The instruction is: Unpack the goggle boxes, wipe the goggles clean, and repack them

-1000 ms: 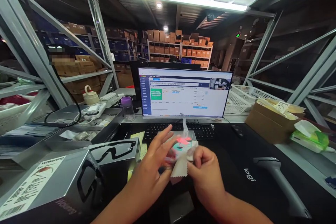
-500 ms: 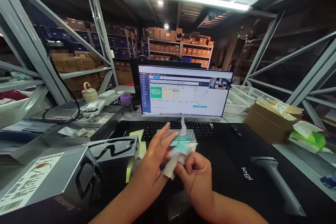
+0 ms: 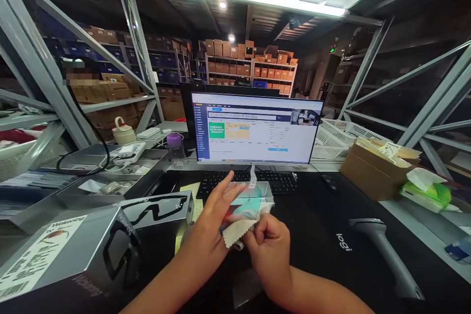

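Observation:
My left hand (image 3: 215, 216) is held up over the black desk mat (image 3: 327, 235), fingers stretched out and apart, its palm against a glossy clear-wrapped item with teal and red colours (image 3: 246, 208). My right hand (image 3: 268, 248) is closed in a pinch on a small pale cloth (image 3: 235, 230), pressing it against that item. Both hands are in front of the black keyboard (image 3: 274, 181) and the lit monitor (image 3: 255, 127).
A grey product box with a glasses picture (image 3: 73, 255) and a second box (image 3: 158, 208) lie at the left. A barcode scanner (image 3: 382, 250) lies at the right, with a cardboard box (image 3: 371, 169), a mouse (image 3: 328, 182) and white baskets (image 3: 331, 142) beyond. Metal shelving frames both sides.
My right hand has slid the cloth leftwards and down across the wrapped item. The view has tilted slightly. The red glow on the item has gone.

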A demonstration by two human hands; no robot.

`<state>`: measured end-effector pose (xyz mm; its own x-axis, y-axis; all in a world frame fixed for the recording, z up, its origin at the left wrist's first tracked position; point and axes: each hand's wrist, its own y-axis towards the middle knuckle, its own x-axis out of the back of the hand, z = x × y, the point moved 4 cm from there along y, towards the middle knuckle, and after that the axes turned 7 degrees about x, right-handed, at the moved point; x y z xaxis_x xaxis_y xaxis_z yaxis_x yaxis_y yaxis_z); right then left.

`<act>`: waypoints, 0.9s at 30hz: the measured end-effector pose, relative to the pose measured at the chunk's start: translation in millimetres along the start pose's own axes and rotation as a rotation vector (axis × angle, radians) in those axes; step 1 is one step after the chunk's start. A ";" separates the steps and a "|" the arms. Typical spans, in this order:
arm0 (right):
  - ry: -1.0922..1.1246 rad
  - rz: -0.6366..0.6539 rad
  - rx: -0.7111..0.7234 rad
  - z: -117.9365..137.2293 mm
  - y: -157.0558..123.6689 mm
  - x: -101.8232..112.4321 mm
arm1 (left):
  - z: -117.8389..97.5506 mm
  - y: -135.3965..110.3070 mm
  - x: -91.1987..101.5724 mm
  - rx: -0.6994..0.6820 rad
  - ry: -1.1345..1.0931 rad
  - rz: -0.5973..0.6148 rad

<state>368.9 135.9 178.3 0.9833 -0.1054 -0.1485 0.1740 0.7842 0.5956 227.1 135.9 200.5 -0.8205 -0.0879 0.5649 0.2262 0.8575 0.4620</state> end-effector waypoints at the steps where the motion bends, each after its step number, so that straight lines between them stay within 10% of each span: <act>1: 0.037 0.035 -0.046 0.1 2.6 0.0 | 0.3 0.8 1.3 0.011 0.005 0.016; 6: 0.499 -0.001 -0.379 3.6 33.9 11.1 | -10.6 2.0 2.4 -0.032 0.107 0.197; 10: 0.559 -0.048 -0.373 -0.1 47.7 15.6 | -9.7 4.7 3.5 -0.064 0.141 0.132; 17: -0.019 0.423 -0.157 12.7 72.4 61.5 | -0.8 13.8 32.6 -0.012 0.158 -0.227; 22: -0.381 0.209 0.111 46.0 91.8 133.8 | -3.1 14.9 43.8 0.078 0.096 -0.149; 27: -0.475 0.056 0.221 67.6 85.0 152.4 | -6.1 14.1 41.1 0.037 0.086 -0.111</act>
<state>537.1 145.2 259.6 0.8982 -0.3731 0.2322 0.0775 0.6546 0.7520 199.7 141.3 234.4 -0.7907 -0.2247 0.5695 0.1159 0.8584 0.4997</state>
